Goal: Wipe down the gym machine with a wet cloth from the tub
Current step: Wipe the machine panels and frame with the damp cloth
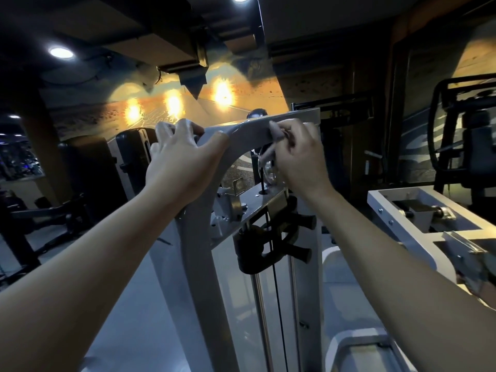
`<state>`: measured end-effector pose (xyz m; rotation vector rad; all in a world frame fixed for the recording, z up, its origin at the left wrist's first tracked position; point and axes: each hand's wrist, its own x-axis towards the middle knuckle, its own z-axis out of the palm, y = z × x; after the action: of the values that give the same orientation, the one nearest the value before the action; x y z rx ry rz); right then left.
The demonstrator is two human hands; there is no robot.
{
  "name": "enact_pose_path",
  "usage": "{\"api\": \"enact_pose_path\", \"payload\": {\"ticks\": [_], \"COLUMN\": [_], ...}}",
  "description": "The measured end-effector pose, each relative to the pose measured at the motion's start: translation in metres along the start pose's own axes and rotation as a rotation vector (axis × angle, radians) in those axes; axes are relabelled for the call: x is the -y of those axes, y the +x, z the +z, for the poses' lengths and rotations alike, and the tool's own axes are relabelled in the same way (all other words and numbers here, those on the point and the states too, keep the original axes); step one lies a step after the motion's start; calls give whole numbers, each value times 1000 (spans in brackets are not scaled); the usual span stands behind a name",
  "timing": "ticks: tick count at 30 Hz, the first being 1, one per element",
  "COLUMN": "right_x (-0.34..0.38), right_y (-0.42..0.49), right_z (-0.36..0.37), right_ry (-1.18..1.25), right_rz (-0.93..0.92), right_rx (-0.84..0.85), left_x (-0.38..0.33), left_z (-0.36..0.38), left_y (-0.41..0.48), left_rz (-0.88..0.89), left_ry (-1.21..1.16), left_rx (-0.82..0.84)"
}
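The grey gym machine's curved top bar (249, 132) arches across the middle, high in front of me. My left hand (179, 159) grips its left end, fingers curled over the top and thumb lying along the front face. My right hand (295, 154) is at the bar's right part, fingers curled and pinching at its lower edge. Something small and pale shows under those fingertips; I cannot tell what it is. No cloth or tub is plainly in view. Below hang the pulley (268, 170), the black cable (276, 291) and the chrome guide rods (261, 318).
A black bracket with pegs (271, 242) sits on the cable below the hands. Another grey machine's top frame (418, 213) stands close at right. Dark padded machines (88, 167) stand at left, a black frame (461, 135) at far right. Ceiling beams hang low overhead.
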<state>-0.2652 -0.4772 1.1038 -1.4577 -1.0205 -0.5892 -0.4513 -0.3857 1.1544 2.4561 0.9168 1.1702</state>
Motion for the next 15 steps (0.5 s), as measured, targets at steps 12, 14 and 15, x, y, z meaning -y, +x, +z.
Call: {"api": "enact_pose_path", "payload": {"ticks": [12, 14, 15], "right_x": [29, 31, 30], "right_y": [9, 0, -3], "right_z": [17, 27, 32], "right_ry": [-29, -22, -6], "right_rz": [47, -2, -19], "right_rx": [-172, -279, -295], "left_x": [2, 1, 1], "left_z": [1, 1, 1], "left_y": [2, 2, 2], "left_rz": [1, 4, 6], "left_ry": [-21, -15, -13], "left_rx": [-10, -16, -16]}}
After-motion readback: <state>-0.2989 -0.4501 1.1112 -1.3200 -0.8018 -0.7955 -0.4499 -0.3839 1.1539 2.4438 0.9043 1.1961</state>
